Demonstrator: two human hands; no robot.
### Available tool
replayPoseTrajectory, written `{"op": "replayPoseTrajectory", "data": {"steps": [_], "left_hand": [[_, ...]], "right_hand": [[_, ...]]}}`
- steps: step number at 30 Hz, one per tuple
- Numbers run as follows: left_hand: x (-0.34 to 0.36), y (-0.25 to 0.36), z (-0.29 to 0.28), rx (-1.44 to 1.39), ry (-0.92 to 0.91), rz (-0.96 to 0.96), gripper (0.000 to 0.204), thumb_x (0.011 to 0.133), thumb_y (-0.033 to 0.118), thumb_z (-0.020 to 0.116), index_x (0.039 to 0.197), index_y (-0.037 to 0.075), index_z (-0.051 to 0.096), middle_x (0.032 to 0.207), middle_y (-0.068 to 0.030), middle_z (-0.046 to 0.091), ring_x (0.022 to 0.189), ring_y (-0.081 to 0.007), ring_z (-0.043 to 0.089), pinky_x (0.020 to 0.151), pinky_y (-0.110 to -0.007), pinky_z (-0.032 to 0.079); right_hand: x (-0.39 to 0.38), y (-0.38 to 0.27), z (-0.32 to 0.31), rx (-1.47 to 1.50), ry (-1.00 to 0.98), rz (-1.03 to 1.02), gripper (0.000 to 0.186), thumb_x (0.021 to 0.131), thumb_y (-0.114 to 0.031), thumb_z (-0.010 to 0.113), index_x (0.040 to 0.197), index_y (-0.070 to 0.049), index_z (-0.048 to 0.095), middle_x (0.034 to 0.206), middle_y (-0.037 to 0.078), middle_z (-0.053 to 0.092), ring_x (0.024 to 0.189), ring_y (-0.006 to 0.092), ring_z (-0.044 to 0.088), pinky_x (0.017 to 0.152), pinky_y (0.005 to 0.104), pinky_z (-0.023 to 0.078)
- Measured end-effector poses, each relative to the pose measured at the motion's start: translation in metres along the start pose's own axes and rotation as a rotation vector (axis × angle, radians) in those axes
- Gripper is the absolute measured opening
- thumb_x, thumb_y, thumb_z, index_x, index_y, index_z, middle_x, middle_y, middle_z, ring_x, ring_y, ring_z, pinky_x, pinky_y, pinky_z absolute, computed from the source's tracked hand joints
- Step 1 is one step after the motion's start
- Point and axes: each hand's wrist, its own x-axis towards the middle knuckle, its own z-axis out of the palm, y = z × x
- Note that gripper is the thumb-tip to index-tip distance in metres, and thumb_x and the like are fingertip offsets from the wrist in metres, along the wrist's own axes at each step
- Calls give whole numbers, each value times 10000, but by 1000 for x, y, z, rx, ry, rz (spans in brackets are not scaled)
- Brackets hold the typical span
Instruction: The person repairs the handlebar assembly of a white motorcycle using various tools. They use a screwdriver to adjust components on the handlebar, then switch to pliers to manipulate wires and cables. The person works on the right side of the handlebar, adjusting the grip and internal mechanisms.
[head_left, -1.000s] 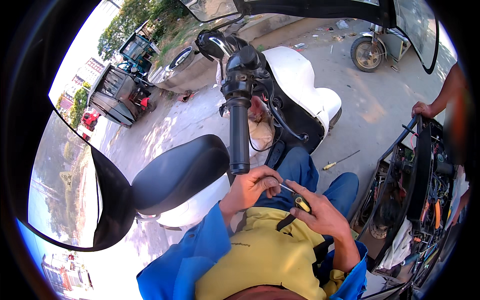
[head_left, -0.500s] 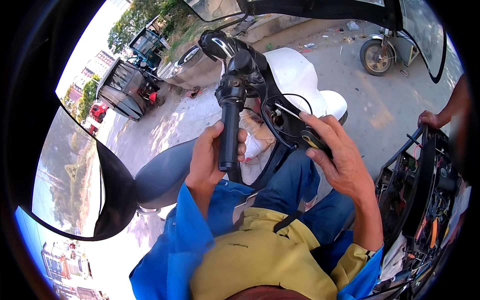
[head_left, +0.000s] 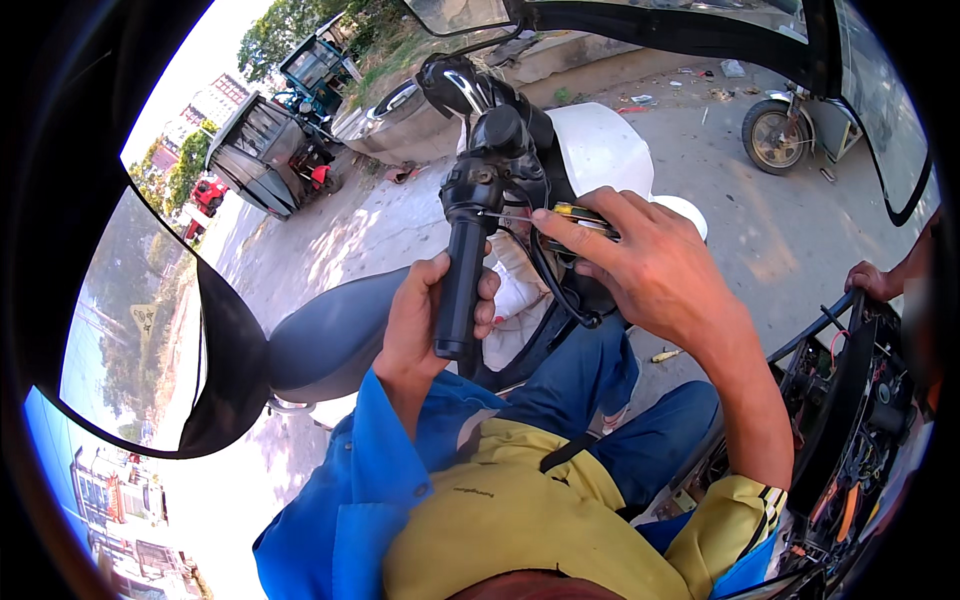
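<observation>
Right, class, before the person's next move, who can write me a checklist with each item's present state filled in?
1. Left hand wrapped around the grip: ok.
2. Screwdriver held in the right hand: ok.
3. Screwdriver pointed at the grip's inner end, by the switch housing: ok.
4. Its tip firmly seated: cannot tell; too small to see.
5. Yellow-handled tool picked up off the ground: not ok; it lies there.
6. Other person's hand clear of the grip: ok; it is over by the tool box.
</observation>
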Motion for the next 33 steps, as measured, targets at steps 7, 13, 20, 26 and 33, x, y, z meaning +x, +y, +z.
{"op": "replayPoseTrajectory", "data": {"steps": [7, 13, 20, 26, 33], "left_hand": [[0, -1, 6, -9, 47, -7, 581, 1020, 415, 557, 1429, 6, 506, 947, -114, 639, 700, -192, 632, 574, -310, 525], [-1, 0, 5, -16, 41, -11, 548, 1032, 417, 529, 1418, 28, 511, 952, -116, 652, 712, -195, 650, 579, -313, 538], [0, 1, 7, 0, 45, -5, 543, 1042, 411, 525, 1421, 23, 509, 940, -118, 638, 713, -194, 651, 578, -319, 542], [-3, 2, 11, 54, 105, 10, 585, 1032, 423, 573, 1431, 2, 503, 922, -119, 629, 711, -192, 639, 569, -313, 527], [-3, 1, 7, 91, 87, 30, 580, 1027, 430, 594, 1424, 15, 514, 938, -119, 638, 726, -196, 654, 574, -317, 543]], "right_hand": [[0, 5, 10, 30, -7, 9, 622, 823, -80, 729, 1409, -269, 641, 1198, 104, 645, 1018, 324, 679, 796, 425, 566], [3, 13, 13, -269, 44, -139, 588, 880, -110, 654, 1431, -312, 622, 1178, 84, 646, 984, 268, 659, 787, 388, 537], [4, 22, 20, -60, 32, -49, 409, 961, -181, 614, 1366, -126, 616, 1249, 109, 665, 985, 293, 671, 807, 429, 529], [14, 23, -2, 444, -244, 218, 310, 1053, -243, 569, 1255, -20, 641, 1113, 213, 708, 985, 450, 658, 810, 497, 525], [27, 6, -14, 321, -300, 382, 284, 1043, -247, 591, 1160, -2, 676, 1028, 273, 708, 944, 480, 658, 809, 515, 512]]}}
